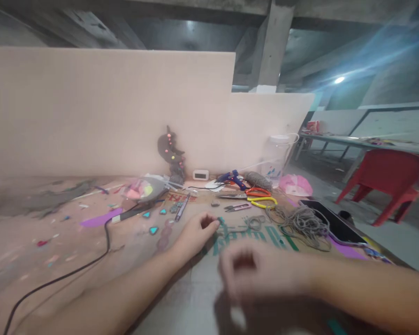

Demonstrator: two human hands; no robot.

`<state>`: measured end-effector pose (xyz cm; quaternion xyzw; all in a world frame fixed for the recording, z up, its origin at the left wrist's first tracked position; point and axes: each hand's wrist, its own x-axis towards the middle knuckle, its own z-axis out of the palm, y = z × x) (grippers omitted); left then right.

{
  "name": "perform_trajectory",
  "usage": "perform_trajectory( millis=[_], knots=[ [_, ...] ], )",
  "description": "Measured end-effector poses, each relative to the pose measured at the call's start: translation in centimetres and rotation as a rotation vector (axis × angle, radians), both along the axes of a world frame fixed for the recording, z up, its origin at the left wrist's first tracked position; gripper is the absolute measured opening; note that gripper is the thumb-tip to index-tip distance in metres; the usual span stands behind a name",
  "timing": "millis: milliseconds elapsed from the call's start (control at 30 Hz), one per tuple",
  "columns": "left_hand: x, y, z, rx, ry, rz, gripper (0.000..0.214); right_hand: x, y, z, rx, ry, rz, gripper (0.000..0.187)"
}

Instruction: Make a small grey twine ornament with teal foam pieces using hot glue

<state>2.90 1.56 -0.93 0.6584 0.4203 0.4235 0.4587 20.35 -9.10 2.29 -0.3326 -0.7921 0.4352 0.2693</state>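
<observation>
My left hand (199, 229) is closed in a pinch above the printed cardboard (202, 274). A thin strand of grey yarn (244, 229) reaches its fingertips and runs right to a loose tangle of the same yarn (305, 225). Closer to me, my right hand (246, 270) is curled and smeared by motion, so what its fingers hold does not show. Below it lies a small blurred white patch (238, 317). Beyond the left hand are thread snips (237, 207) and a small grey stone-like piece (215, 204).
Scissors with red and yellow handles (263, 201), a blue glue gun (233, 178) and a yarn roll (257, 180) lie behind. A pen (182, 207) and turquoise pieces (153, 230) sit left. A phone (331, 222) lies right. A black cable (106, 232) crosses the left side.
</observation>
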Motion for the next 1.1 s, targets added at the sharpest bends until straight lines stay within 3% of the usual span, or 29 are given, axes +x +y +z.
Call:
perform_trajectory(
  millis=[100,133,200,300,400,667,867,1100],
  knots=[
    [-0.1,-0.2,0.4,0.022,-0.002,-0.013,0.029,0.8,7.0,2.9,0.159,0.127,-0.313,0.04],
    [-0.1,-0.2,0.5,0.017,0.006,-0.018,0.028,1.0,8.5,2.9,0.256,0.191,-0.454,0.04],
    [-0.2,-0.3,0.6,0.03,0.012,-0.003,0.026,1.4,10.1,1.8,0.298,0.187,-0.516,0.029],
    [-0.2,-0.3,0.5,0.02,0.021,-0.007,0.025,1.8,10.2,-0.4,0.278,0.082,-0.484,0.029],
    [-0.3,-0.3,0.5,0.036,0.033,-0.009,0.025,1.9,9.9,-1.3,0.294,0.017,-0.405,0.027],
    [-0.6,-0.9,1.4,0.04,0.147,-0.03,0.025,1.7,10.4,-1.2,0.272,-0.035,-0.367,0.017],
    [-0.7,-0.5,0.8,0.041,0.111,-0.09,0.026,1.6,10.3,-1.5,0.303,-0.044,-0.36,0.017],
    [-0.6,-0.4,0.7,0.048,0.131,-0.069,0.026,1.6,10.2,-1.3,0.306,-0.051,-0.364,0.018]
  ],
)
